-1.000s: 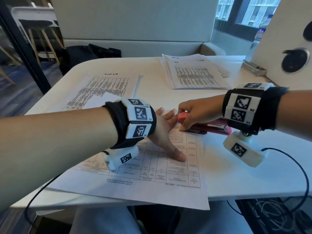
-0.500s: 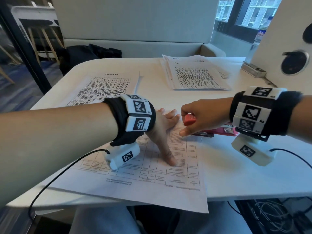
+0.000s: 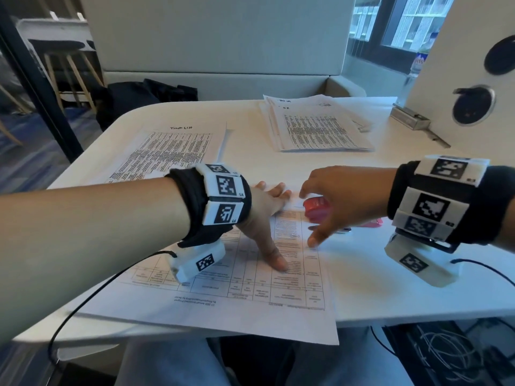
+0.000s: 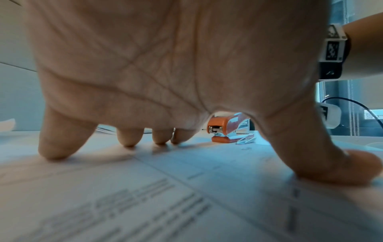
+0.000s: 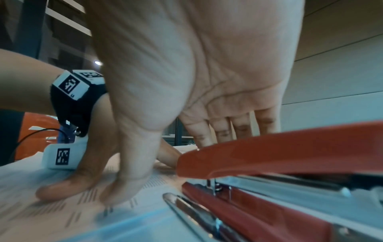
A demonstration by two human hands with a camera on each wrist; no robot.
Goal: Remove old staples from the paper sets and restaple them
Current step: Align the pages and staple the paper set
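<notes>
On the worktop (image 3: 250,162): three lots of printed paper, namely one paper set (image 3: 250,288) at the near edge, one sheet headed in handwriting (image 3: 172,151) at far left, one loose stack (image 3: 315,129) at far right; exact sheet count per lot not discernible. One red stapler (image 3: 317,210); one metal fitting (image 3: 409,118) by the right-hand panel; two round ports (image 3: 473,105) in that panel. Two hands, left (image 3: 264,215) and right (image 3: 340,199), with two marker-tagged wristbands (image 3: 223,196) and two wrist camera units (image 3: 198,260).
</notes>
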